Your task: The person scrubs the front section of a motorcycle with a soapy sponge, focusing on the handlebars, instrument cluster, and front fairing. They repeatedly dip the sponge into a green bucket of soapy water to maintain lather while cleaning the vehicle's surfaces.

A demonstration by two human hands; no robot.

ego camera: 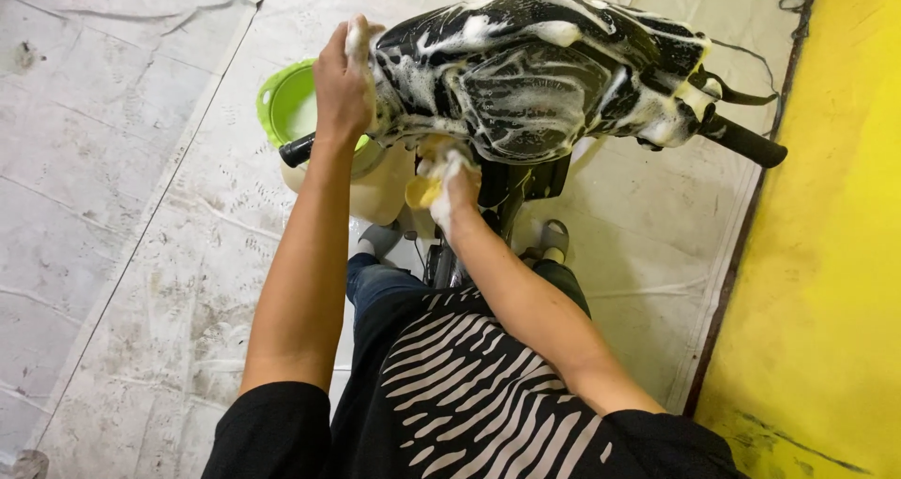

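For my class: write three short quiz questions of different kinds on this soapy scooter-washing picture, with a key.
1. True or false: the left hand grips a hose.
2. What colour is the sponge in the right hand?
3. The green bucket sits: A) on the yellow floor, B) beside the left handlebar grip, C) on the scooter front.

Key: 1 false, it rests on the foamy scooter front. 2 yellow. 3 B.

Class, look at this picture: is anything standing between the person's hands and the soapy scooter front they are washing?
Nothing visible. The left hand rests directly on the foamy scooter front above the left handlebar. The right hand presses a yellow sponge up under the same panel. The green bucket sits off to the side, behind the left arm.
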